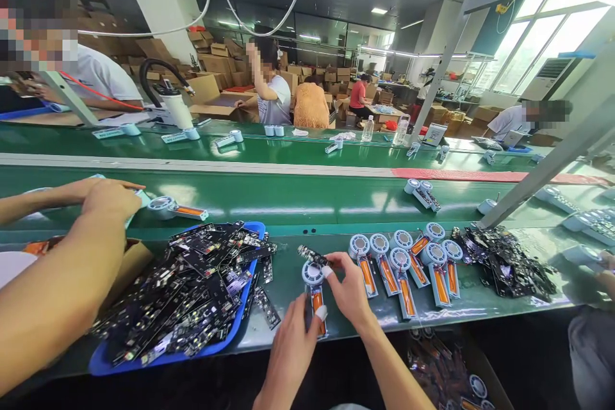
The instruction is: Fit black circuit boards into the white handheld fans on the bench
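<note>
My left hand is closed around the handle of a small handheld fan, which lies on the green bench with its round pale-blue head pointing away from me. The handle is open and shows an orange strip inside, partly covered by my fingers. My right hand pinches a narrow black circuit board above the fan's head. White covers sit on a fingertip of each hand. Right of my hands stands a group of similar fans with orange strips showing in their handles.
A blue tray heaped with circuit boards stands at left, with loose boards beside it. Another board pile lies at right. A co-worker's arms reach across at far left. A slanted metal post rises at right.
</note>
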A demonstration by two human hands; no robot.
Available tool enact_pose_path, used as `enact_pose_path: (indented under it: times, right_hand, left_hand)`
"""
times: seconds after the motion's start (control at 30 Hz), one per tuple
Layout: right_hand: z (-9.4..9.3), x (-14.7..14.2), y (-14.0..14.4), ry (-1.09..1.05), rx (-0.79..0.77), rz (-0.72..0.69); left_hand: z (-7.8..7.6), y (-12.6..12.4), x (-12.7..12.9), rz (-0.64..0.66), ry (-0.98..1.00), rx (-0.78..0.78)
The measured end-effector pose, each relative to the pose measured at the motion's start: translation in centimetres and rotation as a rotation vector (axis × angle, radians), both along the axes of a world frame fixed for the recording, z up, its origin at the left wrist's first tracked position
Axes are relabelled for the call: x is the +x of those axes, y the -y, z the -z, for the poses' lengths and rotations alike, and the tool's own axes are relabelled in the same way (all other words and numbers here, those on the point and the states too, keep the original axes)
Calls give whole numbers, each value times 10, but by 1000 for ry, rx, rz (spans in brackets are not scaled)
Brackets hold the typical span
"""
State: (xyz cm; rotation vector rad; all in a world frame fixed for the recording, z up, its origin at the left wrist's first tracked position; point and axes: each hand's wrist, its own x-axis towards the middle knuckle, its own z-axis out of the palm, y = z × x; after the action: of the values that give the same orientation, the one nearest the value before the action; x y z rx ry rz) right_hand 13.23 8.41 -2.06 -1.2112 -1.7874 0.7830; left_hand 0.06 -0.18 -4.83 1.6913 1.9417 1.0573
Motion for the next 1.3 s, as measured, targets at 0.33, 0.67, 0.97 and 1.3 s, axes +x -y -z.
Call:
enact_pose_path:
  times: [0.33,0.67,0.97,1.3]
  right_hand:
    - [-15,18,31,-15,72,-452]
    - [2,10,40,371,156,-171]
    - [9,9,24,303,369,-311]
    - [25,-2,34,339,391,-360]
  left_hand:
    - [-10,6,-36,233,-287,59]
    - [11,13,-17,-106,433,-149]
    - [2,4,-19,-68,712,-253]
    - [9,9,-14,-132,829,-281]
